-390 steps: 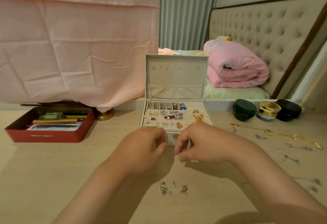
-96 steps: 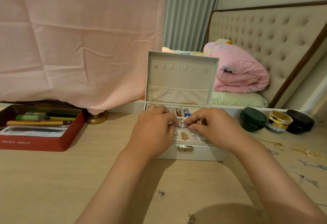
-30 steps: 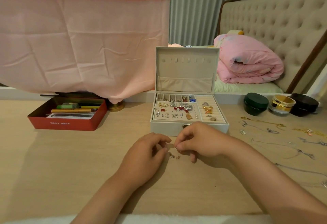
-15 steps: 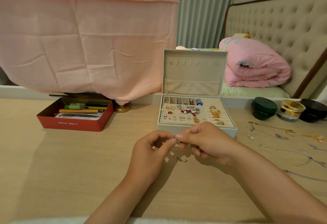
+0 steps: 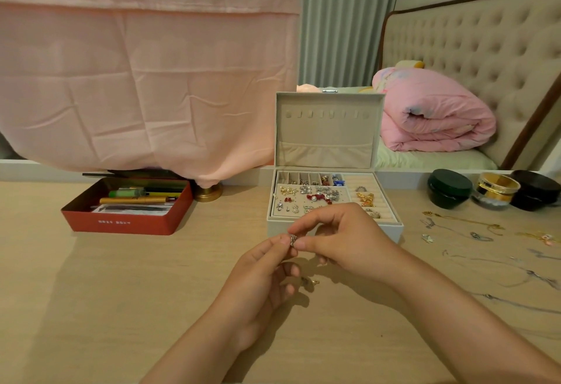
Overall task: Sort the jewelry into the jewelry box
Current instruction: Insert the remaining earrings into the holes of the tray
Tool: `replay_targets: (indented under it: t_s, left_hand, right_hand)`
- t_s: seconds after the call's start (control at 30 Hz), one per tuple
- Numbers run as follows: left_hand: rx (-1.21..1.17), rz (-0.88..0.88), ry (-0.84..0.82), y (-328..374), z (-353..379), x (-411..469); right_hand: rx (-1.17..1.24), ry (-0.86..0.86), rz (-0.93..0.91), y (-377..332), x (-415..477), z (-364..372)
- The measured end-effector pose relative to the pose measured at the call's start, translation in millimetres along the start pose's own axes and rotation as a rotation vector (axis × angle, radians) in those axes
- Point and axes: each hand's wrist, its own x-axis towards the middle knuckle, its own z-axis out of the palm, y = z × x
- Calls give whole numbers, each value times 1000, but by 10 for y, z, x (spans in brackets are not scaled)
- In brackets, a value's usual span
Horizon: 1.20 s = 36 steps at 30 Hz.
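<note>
Jewelry box point(image 5: 326, 140) is standing open on the bench point(image 5: 121, 292) at 12 o'clock from our hands, its tray already crowded with studs and rings. We are pinching a small silver piece point(image 5: 293, 240) between the thumb and forefinger tips of both the left hand point(image 5: 264, 274) and the right hand point(image 5: 343, 241), just in front of the box's front wall. Our other fingers are curling loosely and holding nothing.

What we are risking, in our judgement, is a slip. The piece is tiny and we are gripping it only at the fingertips. If one hand is letting go before the other is holding firmly, it could be dropping to the bench and bouncing out of sight, or landing by the loose piece point(image 5: 309, 282) lying at 6 o'clock below our hands. Reaching over the tray, we could also be knocking placed studs out of their slots.

Compared with a second ago, we are holding our hands higher. Then they were low at the bench beside a small cluster, and now only one piece is showing there.
</note>
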Motion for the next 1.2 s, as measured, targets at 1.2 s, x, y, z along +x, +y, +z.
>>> replay_targets:
  t_s: [1.2]
  left_hand:
    - [138,187,38,-55,34,109]
  right_hand:
    - [112,30,74,140,13,40]
